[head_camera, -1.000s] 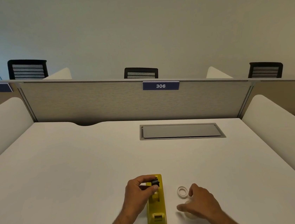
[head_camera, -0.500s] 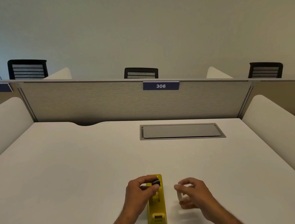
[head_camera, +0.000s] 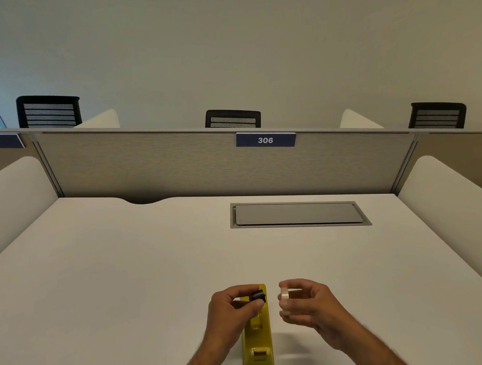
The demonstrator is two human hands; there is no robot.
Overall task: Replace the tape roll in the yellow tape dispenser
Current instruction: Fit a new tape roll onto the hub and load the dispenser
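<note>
White table, cubicle divider behind. Yellow tape dispenser lies between forearms. Left hand fingers pinch black core above it. Right hand fingers grip tape roll, held beside core. Advice: align bore with core, push square.

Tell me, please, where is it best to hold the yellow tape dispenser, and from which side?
Probably grip the yellow tape dispenser across its long flat side walls near the near end, fingers coming from above. It lies lengthwise away from the person, and both hands are occupied above its far end.
</note>
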